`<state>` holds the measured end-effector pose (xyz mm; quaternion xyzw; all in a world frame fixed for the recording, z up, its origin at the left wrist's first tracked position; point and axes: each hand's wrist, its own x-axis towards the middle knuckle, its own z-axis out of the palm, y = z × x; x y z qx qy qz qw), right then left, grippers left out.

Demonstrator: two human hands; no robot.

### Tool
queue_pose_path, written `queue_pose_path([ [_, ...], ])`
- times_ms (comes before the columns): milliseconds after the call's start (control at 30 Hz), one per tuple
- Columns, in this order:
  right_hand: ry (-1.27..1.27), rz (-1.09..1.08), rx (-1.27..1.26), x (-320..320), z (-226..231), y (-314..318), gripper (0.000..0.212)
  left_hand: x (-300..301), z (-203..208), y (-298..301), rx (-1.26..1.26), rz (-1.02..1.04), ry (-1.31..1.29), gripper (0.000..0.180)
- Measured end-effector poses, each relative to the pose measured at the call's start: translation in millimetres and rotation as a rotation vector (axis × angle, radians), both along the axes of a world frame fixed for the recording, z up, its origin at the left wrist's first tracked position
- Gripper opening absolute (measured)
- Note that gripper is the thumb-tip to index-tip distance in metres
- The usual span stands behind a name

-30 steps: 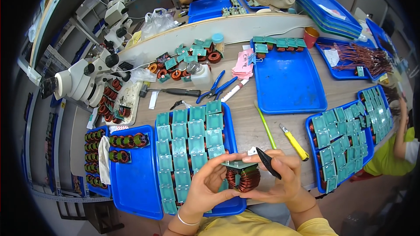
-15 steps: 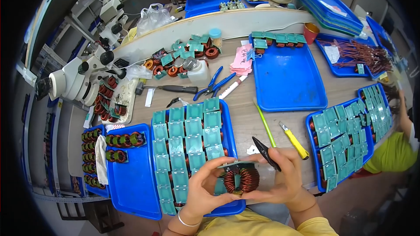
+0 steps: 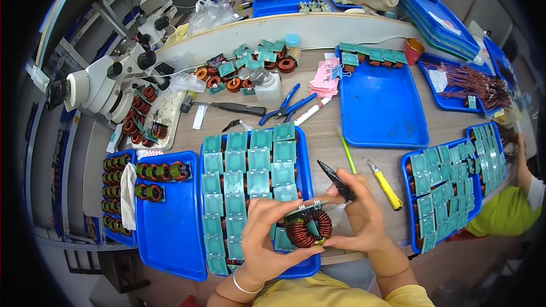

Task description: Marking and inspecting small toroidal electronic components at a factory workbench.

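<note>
Brown workbench (image 3: pixel 324 150), handwritten pink notes (image 3: pixel 324 78), hands (image 3: pixel 259 243) holding copper-wound coil (image 3: pixel 298 233), black tool (image 3: pixel 337 182)

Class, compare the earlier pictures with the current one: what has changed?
The coil has been tilted: its green board now slopes up to the right. The black pointed tool in the right hand has moved up the picture, farther from the board. Nothing was let go: the left hand still grips the coil, and the yellow cutter lies where it was.
</note>
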<state>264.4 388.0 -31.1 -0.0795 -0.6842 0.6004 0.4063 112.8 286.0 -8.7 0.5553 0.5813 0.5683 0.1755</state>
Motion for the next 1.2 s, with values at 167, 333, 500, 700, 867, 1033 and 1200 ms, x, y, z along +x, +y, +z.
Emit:
queue_pose_path([
  [167, -0.022, 0.045, -0.081, -3, -2, -2, 0.098, -4, -2, -3, -0.025, 0.027, 0.112, 0.068],
  [333, -0.065, 0.007, 0.037, 0, -4, 1, 0.098, -3, 1, -2, -0.012, 0.036, 0.07, 0.063],
  [500, -0.062, -0.047, 0.086, 1, -3, -2, 0.097, -3, 2, 1, 0.001, 0.012, 0.048, 0.062],
  [700, -0.072, -0.116, 0.059, 4, -11, -7, 0.087, -4, -2, -1, 0.011, -0.019, 0.035, 0.061],
  [867, -0.027, -0.163, 0.115, 5, -13, -8, 0.088, -3, -3, 0, 0.022, -0.047, 0.014, 0.061],
  [1033, -0.089, -0.169, 0.174, 8, -7, -7, 0.092, -2, -8, -1, 0.009, -0.074, -0.129, 0.061],
  [1200, -0.041, -0.216, 0.12, 7, -4, -9, 0.087, -2, -8, 0, -0.009, -0.088, -0.171, 0.063],
])
